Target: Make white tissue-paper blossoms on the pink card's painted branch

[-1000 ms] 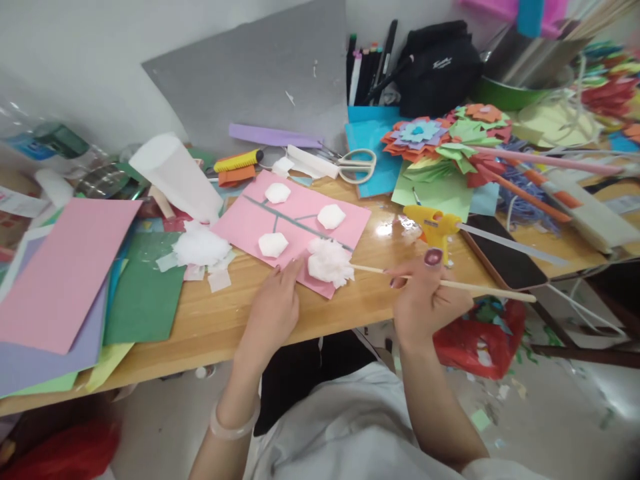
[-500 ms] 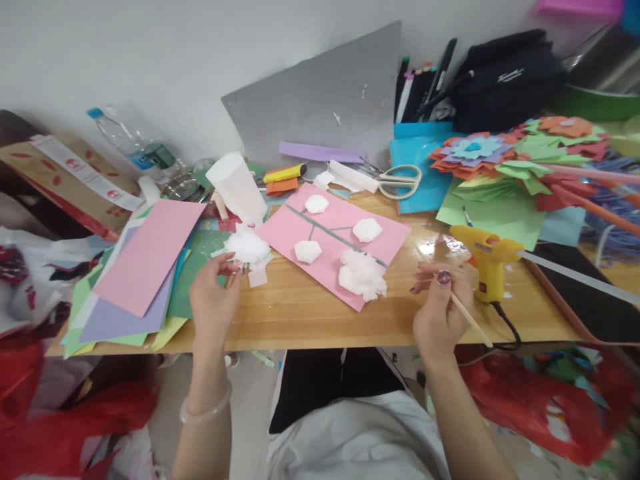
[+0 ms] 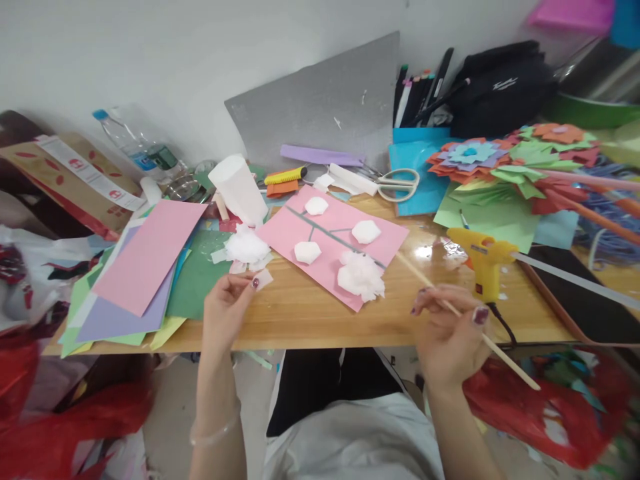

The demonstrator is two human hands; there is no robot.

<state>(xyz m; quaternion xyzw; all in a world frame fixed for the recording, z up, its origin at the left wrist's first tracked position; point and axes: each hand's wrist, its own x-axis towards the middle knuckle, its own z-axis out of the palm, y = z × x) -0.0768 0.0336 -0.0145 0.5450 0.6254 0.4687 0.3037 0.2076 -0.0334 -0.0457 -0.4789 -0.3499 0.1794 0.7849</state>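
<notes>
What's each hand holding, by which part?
The left hand pinches a paper piece by its edge; the right hand holds a wooden stick near its middle.

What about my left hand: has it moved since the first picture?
Yes, leftward. The left hand was touching the pink card with white shapes then; now it is off that card, to its left, pinching a small paper piece.

Pale wooden stick (image 3: 511, 362), slanted, small white paper square (image 3: 263, 279), pinched
</notes>
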